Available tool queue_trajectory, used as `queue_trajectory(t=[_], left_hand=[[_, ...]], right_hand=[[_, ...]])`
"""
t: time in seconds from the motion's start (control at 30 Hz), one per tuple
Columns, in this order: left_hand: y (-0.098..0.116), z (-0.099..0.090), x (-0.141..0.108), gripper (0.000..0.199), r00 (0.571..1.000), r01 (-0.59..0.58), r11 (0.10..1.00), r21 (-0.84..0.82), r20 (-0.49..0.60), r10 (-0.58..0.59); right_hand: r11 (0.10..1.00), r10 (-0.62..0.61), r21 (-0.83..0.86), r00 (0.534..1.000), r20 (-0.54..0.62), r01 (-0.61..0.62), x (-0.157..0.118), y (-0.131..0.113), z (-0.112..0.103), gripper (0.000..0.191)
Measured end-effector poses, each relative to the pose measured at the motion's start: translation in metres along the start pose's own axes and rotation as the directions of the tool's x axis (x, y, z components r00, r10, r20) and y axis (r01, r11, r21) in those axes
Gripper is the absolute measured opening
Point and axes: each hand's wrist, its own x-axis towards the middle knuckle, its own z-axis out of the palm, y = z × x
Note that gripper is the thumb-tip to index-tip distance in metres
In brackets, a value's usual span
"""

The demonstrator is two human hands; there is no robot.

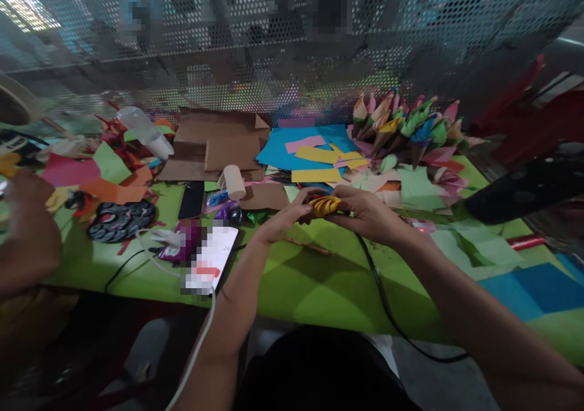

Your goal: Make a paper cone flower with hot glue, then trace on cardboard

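Above the green table, both hands meet at a yellow pleated paper piece point(326, 205), its ridges fanned toward me. The fingers of my left hand point(292, 211) are closed on its left side. My right hand point(360, 211) grips the right side, with its fingertips partly hidden behind the paper. Just below the hands a thin brown stick point(312, 247) lies on the table. Behind them are yellow paper strips point(316, 175) and a blue paper sheet point(278, 146).
Finished-looking paper cones point(417, 125) stand clustered at the back right. Brown cardboard point(191, 137), a lit phone point(221, 247) with a white cable and a black phone point(191, 200) lie leftward. A black cable point(378, 289) crosses the front edge. At far left is another person's arm point(31, 234).
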Motion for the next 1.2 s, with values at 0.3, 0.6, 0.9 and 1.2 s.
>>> queue_trajectory(t=[0.3, 0.6, 0.9, 1.2], left_hand=[[-0.002, 0.002, 0.001, 0.046, 1.000, -0.012, 0.996, -0.086, -0.003, 0.012], [0.005, 0.004, 0.000, 0.054, 1.000, 0.013, 0.987, -0.161, -0.007, -0.015], [0.008, 0.005, -0.002, 0.062, 0.997, 0.065, 0.994, -0.084, -0.043, -0.069], [0.006, 0.001, -0.003, 0.062, 0.997, -0.043, 0.998, -0.052, 0.060, 0.046]], right_hand=[[0.999, -0.038, 0.003, 0.999, 0.001, 0.038, -0.001, -0.001, -0.002, 0.023], [1.000, -0.001, 0.022, 1.000, 0.020, 0.000, 0.001, -0.004, -0.004, 0.023], [0.998, 0.058, 0.030, 0.997, 0.054, -0.059, 0.000, -0.007, -0.003, 0.020], [0.992, 0.111, 0.062, 0.993, 0.026, -0.113, 0.000, -0.012, -0.004, 0.014]])
